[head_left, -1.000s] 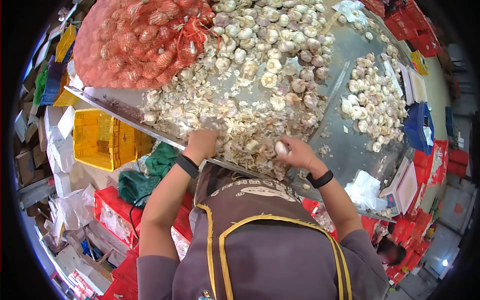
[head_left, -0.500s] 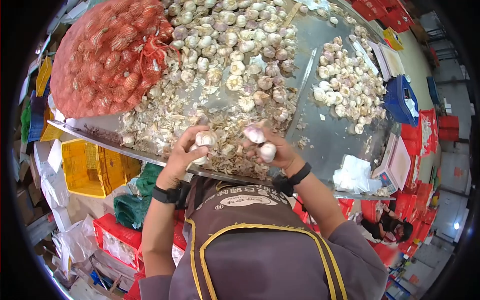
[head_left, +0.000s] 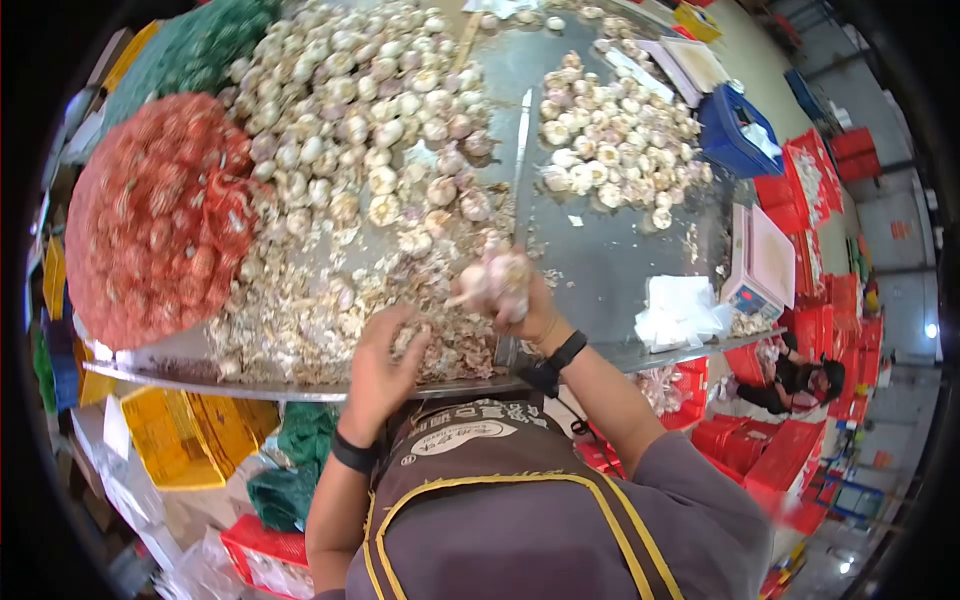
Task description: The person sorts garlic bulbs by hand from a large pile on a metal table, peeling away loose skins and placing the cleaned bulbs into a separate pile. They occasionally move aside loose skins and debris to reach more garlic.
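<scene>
Near the front edge of the metal table [head_left: 600, 250], my left hand [head_left: 382, 365] has its fingers apart over papery skins [head_left: 300, 325], with nothing seen in it. My right hand [head_left: 540, 310] is closed on several garlic bulbs [head_left: 497, 284], slightly blurred, beside the metal divider strip [head_left: 522, 140]. Beyond my hands spreads a large heap of garlic [head_left: 360, 80]. Right of the strip lies a second pile of cleaner bulbs [head_left: 615, 135].
A red mesh sack [head_left: 150, 220] and a green one [head_left: 190, 55] stand at the left. Right are a blue basket [head_left: 735, 130], a scale [head_left: 762, 260] and white bags [head_left: 680, 312]. A yellow crate [head_left: 185, 435] is below the edge. A person [head_left: 800, 385] sits at far right.
The view has turned rightward. My left hand has let go of the garlic it held and opened. My right hand has moved toward the divider with garlic bulbs.
</scene>
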The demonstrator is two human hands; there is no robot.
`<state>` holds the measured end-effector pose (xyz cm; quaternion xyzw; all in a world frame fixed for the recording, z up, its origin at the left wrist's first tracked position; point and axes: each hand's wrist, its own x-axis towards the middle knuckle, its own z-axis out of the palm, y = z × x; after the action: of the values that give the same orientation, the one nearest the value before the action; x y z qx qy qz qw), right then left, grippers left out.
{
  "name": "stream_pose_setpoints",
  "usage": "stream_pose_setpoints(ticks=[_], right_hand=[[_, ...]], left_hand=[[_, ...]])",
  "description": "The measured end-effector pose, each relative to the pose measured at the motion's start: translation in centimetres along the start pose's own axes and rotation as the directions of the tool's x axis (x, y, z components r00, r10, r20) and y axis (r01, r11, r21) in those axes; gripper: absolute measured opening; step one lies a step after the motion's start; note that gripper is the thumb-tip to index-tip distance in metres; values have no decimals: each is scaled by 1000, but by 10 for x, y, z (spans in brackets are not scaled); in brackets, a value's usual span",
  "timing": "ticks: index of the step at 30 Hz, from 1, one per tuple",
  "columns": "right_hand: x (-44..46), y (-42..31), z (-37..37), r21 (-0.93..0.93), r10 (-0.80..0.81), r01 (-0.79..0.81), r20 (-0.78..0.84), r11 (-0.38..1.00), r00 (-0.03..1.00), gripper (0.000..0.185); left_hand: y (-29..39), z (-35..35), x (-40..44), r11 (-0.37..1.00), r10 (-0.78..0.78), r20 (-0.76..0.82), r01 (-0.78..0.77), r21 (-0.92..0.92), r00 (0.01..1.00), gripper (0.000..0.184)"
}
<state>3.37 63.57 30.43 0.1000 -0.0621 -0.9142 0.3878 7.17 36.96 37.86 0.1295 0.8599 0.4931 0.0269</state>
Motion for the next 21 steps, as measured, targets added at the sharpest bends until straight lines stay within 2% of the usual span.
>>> stream_pose_setpoints(ticks=[2, 4, 5, 7, 8, 9, 10, 11, 12, 13, 14, 15, 16, 17, 18, 19, 20, 21], right_hand=[[-19, -46, 6, 93, -232, 227, 43, 969, 972, 68], [-35, -71, 51, 131, -463, 446, 147, 885, 874, 66], [-40, -82, 56, 129, -475, 459, 153, 879, 867, 66], [-47, -96, 59, 116, -728, 728, -44, 676, 684, 71], [-50, -99, 50, 88, -710, 718, -109, 691, 696, 65], [-46, -95, 39, -47, -677, 676, -90, 736, 731, 59], [-38, -84, 22, -182, -638, 618, -81, 765, 765, 52], [-24, -77, -7, -320, -553, 509, -57, 799, 831, 45], [-9, -64, -32, -452, -457, 388, -50, 803, 888, 38], [3, -31, -20, -650, -383, 165, -209, 742, 900, 28], [15, 2, -15, -865, -362, -56, -266, 499, 893, 26], [24, 26, -16, -943, -357, -275, -325, 185, 876, 27], [30, 42, -25, -941, -346, -280, -332, 192, 878, 27], [38, 58, -37, -931, -278, -260, -187, -255, 942, 30], [46, 74, -43, -752, -132, -142, -74, -644, 988, 33], [51, 86, -48, -769, -92, -120, -80, -628, 993, 33], [57, 94, -44, -674, -119, -151, -94, -723, 988, 37], [64, 99, -43, -564, -146, -174, -96, -807, 985, 41]], left_hand=[[-19, -6, -1, 987, -97, 1, 96, 126, 995, 30], [-51, -8, -13, 922, -228, 63, 194, 334, 972, 29], [-64, -9, -18, 926, -215, 73, 180, 333, 974, 29], [-81, -9, -26, 760, -435, 205, 236, 605, 877, 32], [-85, -5, -28, 724, -479, 187, 266, 636, 858, 36], [-94, 1, -31, 727, -475, 189, 262, 635, 859, 36], [-106, 6, -37, 759, -393, 200, 193, 621, 898, 39], [-112, 9, -40, 785, -309, 210, 124, 607, 928, 43], [-111, 9, -39, 786, -311, 211, 126, 605, 926, 43], [-110, 10, -35, 789, -309, 232, 112, 604, 923, 47], [-108, 10, -30, 791, -306, 251, 99, 603, 918, 52], [-108, 7, -26, 791, -312, 252, 103, 604, 916, 52], [-109, 1, -25, 812, -331, 217, 160, 561, 918, 54], [-109, -9, -27, 824, -363, 174, 227, 519, 915, 57], [-103, -21, -27, 813, -394, 99, 296, 502, 914, 51], [-109, -32, -26, 789, -432, 77, 335, 514, 899, 51], [-117, -47, -25, 794, -601, 84, 580, 181, 795, 47], [-120, -61, -26, 652, -724, 139, 737, -178, 675, 43]])
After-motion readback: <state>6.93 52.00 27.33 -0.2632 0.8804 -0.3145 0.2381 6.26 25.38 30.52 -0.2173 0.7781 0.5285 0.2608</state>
